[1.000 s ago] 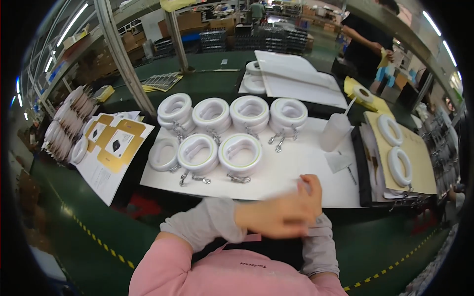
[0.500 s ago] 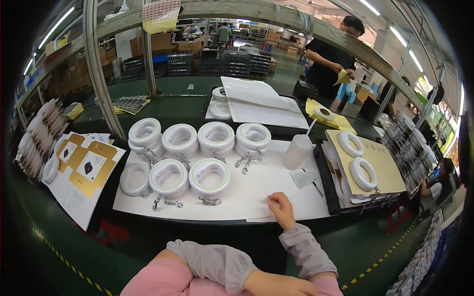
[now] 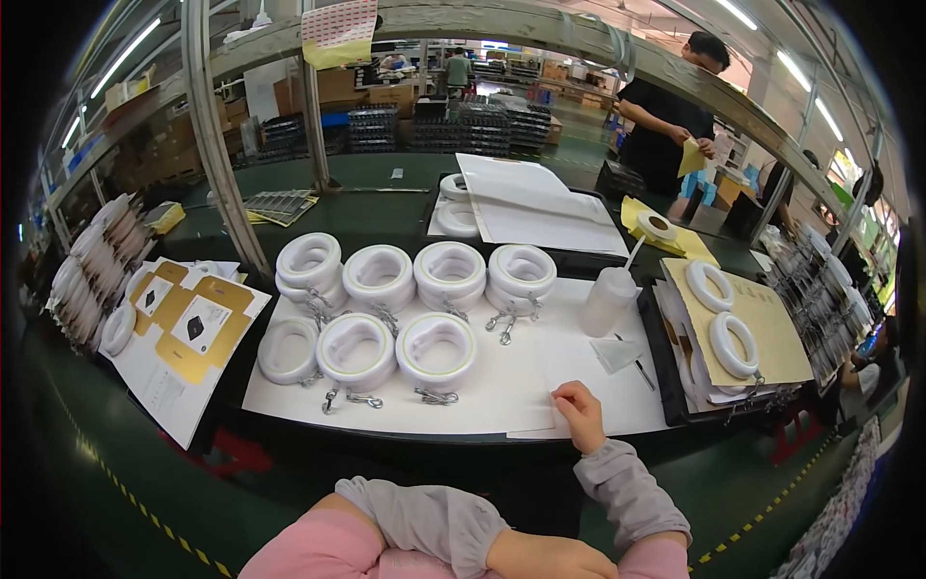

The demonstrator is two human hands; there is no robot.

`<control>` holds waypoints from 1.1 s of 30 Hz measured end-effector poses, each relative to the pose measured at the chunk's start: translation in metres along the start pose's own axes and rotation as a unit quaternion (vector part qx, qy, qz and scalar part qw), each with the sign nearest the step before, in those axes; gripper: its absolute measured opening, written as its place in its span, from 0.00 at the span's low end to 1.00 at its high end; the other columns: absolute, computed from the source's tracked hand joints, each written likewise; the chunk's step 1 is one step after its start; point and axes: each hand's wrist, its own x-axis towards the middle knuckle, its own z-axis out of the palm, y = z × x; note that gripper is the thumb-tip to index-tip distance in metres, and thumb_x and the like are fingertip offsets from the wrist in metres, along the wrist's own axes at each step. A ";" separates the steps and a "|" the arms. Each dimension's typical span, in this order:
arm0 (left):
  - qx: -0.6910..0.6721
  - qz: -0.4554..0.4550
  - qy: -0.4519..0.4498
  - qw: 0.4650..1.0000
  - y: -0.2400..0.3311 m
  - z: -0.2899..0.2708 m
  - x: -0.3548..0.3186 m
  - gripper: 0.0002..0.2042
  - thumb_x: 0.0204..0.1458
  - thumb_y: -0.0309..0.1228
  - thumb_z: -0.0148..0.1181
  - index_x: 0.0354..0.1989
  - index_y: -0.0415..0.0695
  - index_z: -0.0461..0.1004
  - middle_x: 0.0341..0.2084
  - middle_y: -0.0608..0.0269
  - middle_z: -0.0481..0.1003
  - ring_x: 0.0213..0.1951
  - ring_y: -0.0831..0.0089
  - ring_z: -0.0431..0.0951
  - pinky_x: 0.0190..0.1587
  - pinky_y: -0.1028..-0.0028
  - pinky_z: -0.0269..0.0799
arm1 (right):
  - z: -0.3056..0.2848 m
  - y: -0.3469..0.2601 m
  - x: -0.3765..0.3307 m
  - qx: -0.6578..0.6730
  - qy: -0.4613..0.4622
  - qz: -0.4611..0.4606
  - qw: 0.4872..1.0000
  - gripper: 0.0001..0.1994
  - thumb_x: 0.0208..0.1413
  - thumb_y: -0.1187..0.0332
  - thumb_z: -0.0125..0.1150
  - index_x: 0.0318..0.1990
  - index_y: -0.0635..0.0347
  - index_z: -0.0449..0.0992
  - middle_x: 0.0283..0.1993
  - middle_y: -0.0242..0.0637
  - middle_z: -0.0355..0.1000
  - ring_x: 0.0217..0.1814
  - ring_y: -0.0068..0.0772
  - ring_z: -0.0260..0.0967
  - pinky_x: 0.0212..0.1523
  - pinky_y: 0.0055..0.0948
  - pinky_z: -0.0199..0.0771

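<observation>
My right hand (image 3: pixel 581 417) is raised over the front edge of the white-covered work surface (image 3: pixel 511 386), its fingers curled; whatever they hold, if anything, is hidden. Across my lap lies my left forearm, and my left hand (image 3: pixel 558 557) rests by the right elbow with its fingers cut off by the lower edge. Left of the right hand sit white ring-shaped coils with metal clips: a front coil (image 3: pixel 436 351), another coil (image 3: pixel 356 353) and a paler ring (image 3: pixel 287 351). Behind them stands a row of stacked coils (image 3: pixel 449 277). Beyond the right hand are a squeeze bottle (image 3: pixel 609 301) and a black pen (image 3: pixel 644 375).
At right, two white rings (image 3: pixel 733 345) lie on a brown folder (image 3: pixel 772 328) in a black tray. A tape roll (image 3: pixel 656 228) sits on yellow sheets behind. Printed flat cartons (image 3: pixel 201 323) lie at left. Metal posts (image 3: pixel 214 145) rise beyond; a person (image 3: pixel 666 116) stands across.
The whole scene has shifted slightly right and a little down in view. My hands keep nearly the same pose, and the coils stay in place on the work surface.
</observation>
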 end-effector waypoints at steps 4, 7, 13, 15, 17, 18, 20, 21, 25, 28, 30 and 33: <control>-0.057 0.003 0.028 0.998 -0.005 0.008 -0.006 0.10 0.53 0.28 0.55 0.40 0.37 0.72 0.38 0.47 0.73 0.40 0.52 0.75 0.39 0.63 0.72 | -0.001 0.001 0.000 0.000 -0.004 -0.004 1.000 0.03 0.51 0.78 0.55 0.34 0.67 0.73 0.37 0.35 0.66 0.40 0.26 0.64 0.43 0.21 0.65; -0.067 0.013 0.061 0.996 -0.003 0.009 -0.007 0.09 0.53 0.29 0.55 0.39 0.36 0.72 0.37 0.47 0.74 0.39 0.52 0.75 0.38 0.63 0.72 | -0.001 0.002 0.000 -0.004 -0.008 -0.002 1.000 0.03 0.51 0.78 0.55 0.34 0.67 0.73 0.37 0.35 0.66 0.40 0.26 0.64 0.42 0.21 0.65; -0.030 0.041 0.114 0.992 0.007 0.008 -0.005 0.08 0.54 0.28 0.55 0.38 0.36 0.73 0.35 0.47 0.74 0.37 0.52 0.76 0.37 0.64 0.73 | 0.003 0.005 0.001 -0.039 -0.009 -0.015 0.999 0.03 0.50 0.78 0.56 0.33 0.66 0.73 0.36 0.35 0.66 0.39 0.26 0.64 0.41 0.21 0.64; -0.007 0.034 0.128 0.991 0.007 0.004 -0.010 0.09 0.54 0.28 0.55 0.38 0.36 0.73 0.35 0.47 0.74 0.36 0.52 0.76 0.37 0.63 0.73 | 0.005 0.005 0.000 -0.046 0.006 -0.013 0.999 0.03 0.50 0.78 0.55 0.33 0.67 0.72 0.35 0.35 0.66 0.38 0.27 0.63 0.41 0.22 0.63; 0.042 0.033 0.068 0.996 0.010 -0.007 -0.018 0.08 0.53 0.27 0.55 0.40 0.39 0.73 0.39 0.50 0.74 0.40 0.55 0.75 0.40 0.63 0.73 | 0.001 0.003 -0.002 -0.045 0.019 -0.011 0.999 0.02 0.50 0.78 0.54 0.32 0.67 0.72 0.34 0.35 0.66 0.38 0.27 0.63 0.42 0.22 0.63; 0.060 0.027 0.082 0.994 0.012 -0.016 -0.026 0.08 0.53 0.27 0.55 0.40 0.39 0.73 0.39 0.50 0.74 0.40 0.55 0.75 0.40 0.63 0.73 | -0.001 0.005 -0.002 -0.051 0.022 -0.015 0.998 0.02 0.50 0.79 0.54 0.31 0.67 0.71 0.34 0.35 0.66 0.38 0.27 0.63 0.42 0.23 0.63; 0.218 -0.009 0.071 0.973 0.022 -0.044 -0.039 0.04 0.47 0.26 0.55 0.27 0.38 0.70 0.24 0.56 0.68 0.30 0.57 0.69 0.35 0.66 0.66 | -0.003 0.008 -0.005 -0.038 0.040 -0.004 0.998 0.02 0.51 0.79 0.52 0.31 0.67 0.71 0.34 0.34 0.66 0.39 0.26 0.63 0.43 0.23 0.63; 0.307 -0.027 0.136 0.942 0.036 -0.062 -0.050 0.05 0.45 0.28 0.56 0.25 0.40 0.69 0.23 0.58 0.67 0.29 0.59 0.68 0.34 0.67 0.66 | -0.001 0.008 -0.006 -0.025 0.040 0.002 0.999 0.02 0.51 0.78 0.52 0.32 0.67 0.71 0.35 0.34 0.66 0.39 0.26 0.62 0.44 0.23 0.62; 0.697 -0.238 0.317 0.597 0.126 -0.112 -0.161 0.18 0.38 0.22 0.64 0.41 0.44 0.73 0.40 0.57 0.71 0.44 0.56 0.71 0.47 0.62 0.67 | 0.005 0.002 -0.005 0.005 0.015 0.016 1.000 0.06 0.52 0.78 0.50 0.37 0.66 0.70 0.38 0.33 0.65 0.41 0.25 0.62 0.47 0.22 0.61; 0.727 -0.566 0.315 0.231 0.210 -0.100 -0.216 0.35 0.36 0.34 0.68 0.57 0.46 0.63 0.56 0.48 0.61 0.58 0.45 0.59 0.57 0.46 0.53 | 0.015 -0.009 -0.006 -0.017 0.020 0.006 1.000 0.08 0.52 0.77 0.51 0.41 0.65 0.69 0.39 0.34 0.66 0.42 0.24 0.63 0.46 0.22 0.63; 0.689 -0.669 0.272 0.064 0.245 -0.079 -0.251 0.34 0.38 0.32 0.65 0.58 0.49 0.62 0.60 0.50 0.58 0.62 0.44 0.54 0.60 0.38 0.45 | 0.034 -0.026 -0.004 -0.059 -0.046 -0.033 0.997 0.09 0.52 0.77 0.52 0.41 0.66 0.70 0.39 0.35 0.66 0.41 0.26 0.63 0.44 0.23 0.64; 0.687 -0.647 0.328 0.051 0.281 -0.061 -0.298 0.23 0.40 0.24 0.59 0.50 0.47 0.70 0.49 0.53 0.71 0.52 0.48 0.67 0.52 0.43 0.61 | 0.088 -0.073 0.011 -0.103 -0.221 -0.103 0.964 0.05 0.50 0.77 0.55 0.34 0.67 0.73 0.32 0.40 0.71 0.35 0.33 0.69 0.39 0.26 0.68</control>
